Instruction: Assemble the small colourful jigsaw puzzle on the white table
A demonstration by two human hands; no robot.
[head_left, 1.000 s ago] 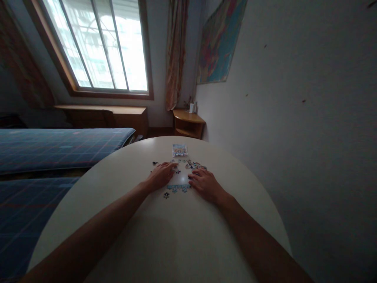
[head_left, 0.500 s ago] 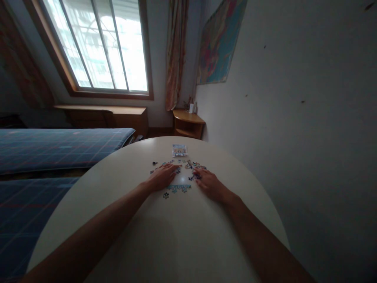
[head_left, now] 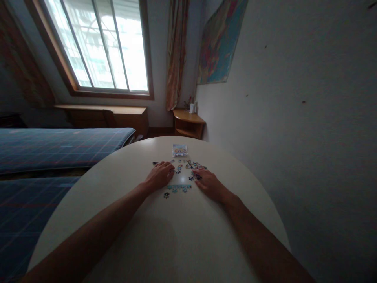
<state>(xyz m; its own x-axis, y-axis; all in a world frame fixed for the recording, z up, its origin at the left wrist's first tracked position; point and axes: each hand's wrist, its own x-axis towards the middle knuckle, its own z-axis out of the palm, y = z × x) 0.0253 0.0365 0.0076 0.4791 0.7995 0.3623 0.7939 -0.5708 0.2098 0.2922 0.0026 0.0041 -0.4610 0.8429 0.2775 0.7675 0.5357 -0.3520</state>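
Observation:
My left hand [head_left: 160,175] rests palm down on the table, fingers spread and bent at the left side of the loose jigsaw pieces [head_left: 196,165]. It covers some of them, so what lies under the fingertips is hidden. On the other side my right hand [head_left: 210,184] lies with fingers stretched out, its tips touching dark puzzle pieces [head_left: 194,176]. Between and below the hands is a joined strip of light-blue puzzle pieces [head_left: 179,188] with a straight upper edge. A single dark-and-pale puzzle piece [head_left: 166,195] lies just below its left end.
A small picture packet [head_left: 179,150] lies beyond the pieces on the round white table [head_left: 182,236]. To the left is a bed with a blue plaid cover [head_left: 59,149]. A wooden corner shelf [head_left: 188,116] stands behind; a wall [head_left: 309,137] rises at right.
My left hand has drawn back slightly to the left, uncovering a few pieces near the middle. The right hand has hardly moved, and the joined strip lies where it was.

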